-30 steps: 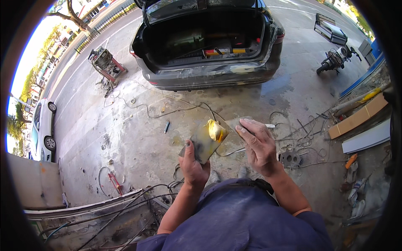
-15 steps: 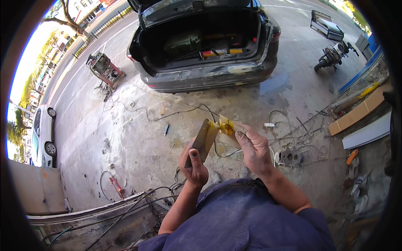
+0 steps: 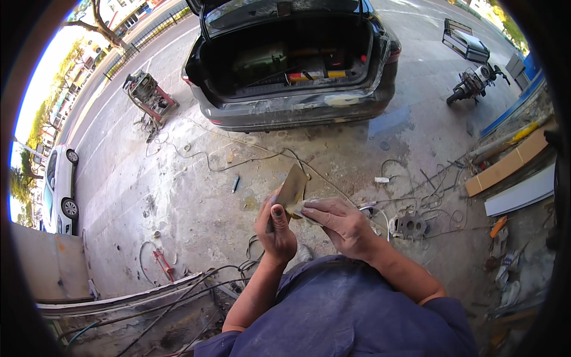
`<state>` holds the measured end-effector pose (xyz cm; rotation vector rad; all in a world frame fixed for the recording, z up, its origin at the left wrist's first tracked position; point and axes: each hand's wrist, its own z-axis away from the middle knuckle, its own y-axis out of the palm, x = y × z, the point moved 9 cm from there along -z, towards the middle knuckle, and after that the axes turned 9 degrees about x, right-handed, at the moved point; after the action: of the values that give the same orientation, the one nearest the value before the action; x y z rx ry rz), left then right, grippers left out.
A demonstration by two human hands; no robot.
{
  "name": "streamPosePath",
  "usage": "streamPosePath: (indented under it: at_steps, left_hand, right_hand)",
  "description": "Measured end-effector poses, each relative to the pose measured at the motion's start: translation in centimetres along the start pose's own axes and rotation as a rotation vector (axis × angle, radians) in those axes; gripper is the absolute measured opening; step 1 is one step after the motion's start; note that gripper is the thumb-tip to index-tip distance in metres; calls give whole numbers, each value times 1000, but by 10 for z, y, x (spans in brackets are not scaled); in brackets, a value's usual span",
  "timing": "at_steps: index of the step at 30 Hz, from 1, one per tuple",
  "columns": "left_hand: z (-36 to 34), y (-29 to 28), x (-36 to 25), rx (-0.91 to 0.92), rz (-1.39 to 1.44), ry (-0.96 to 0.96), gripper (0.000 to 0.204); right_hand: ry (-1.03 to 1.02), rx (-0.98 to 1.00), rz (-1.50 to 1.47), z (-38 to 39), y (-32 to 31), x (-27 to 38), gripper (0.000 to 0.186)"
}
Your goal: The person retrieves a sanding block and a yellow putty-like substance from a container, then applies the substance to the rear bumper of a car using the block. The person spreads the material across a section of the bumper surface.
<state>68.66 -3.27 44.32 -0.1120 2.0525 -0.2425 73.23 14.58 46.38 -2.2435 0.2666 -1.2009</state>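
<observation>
In front of my torso, my left hand (image 3: 277, 235) is wrapped round a flat, greyish-tan putty board (image 3: 292, 185), which stands tilted with its upper end pointing away from me. My right hand (image 3: 341, 224) pinches a thin, pale putty spreader (image 3: 298, 209) against the board's lower right edge. Most of the spreader is hidden by my right fingers. Some yellow putty shows between board and spreader. Ahead of my hands stands a dark car (image 3: 291, 110) with its boot open and pale patches on its rear bumper.
Cables (image 3: 253, 159) trail over the concrete floor, with a small blue tool (image 3: 236, 184) among them. A red-framed machine (image 3: 148, 98) stands to the left, a motorbike (image 3: 473, 82) to the right. Long boards (image 3: 514, 160) lean at the right. A red jack-like tool (image 3: 163, 266) lies lower left.
My right hand has swung down and toward me, carrying the spreader from the board's top end to its lower right edge. The board in my left hand has turned slightly, showing more of its face.
</observation>
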Motion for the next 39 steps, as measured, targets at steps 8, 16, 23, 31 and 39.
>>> streamPosePath:
  at_steps: [8,16,23,31,39]
  left_hand:
    - [25,14,60,-69,1041,-500,49]
    - [30,8,77,-144,1223,-597,37]
    - [27,-1,85,-209,1058,-592,43]
    - [-4,-31,81,-198,813,-438,49]
    - [1,-41,68,-124,301,-395,51]
  right_hand:
    - [229,-394,-721,6,-33,-48,43]
    - [32,-132,46,-2,-10,-20,50]
    - [-67,-73,537,-29,3,20,47]
    - [-47,-90,281,-39,15,16,48]
    - [-34,-35,303,-47,47,17,55]
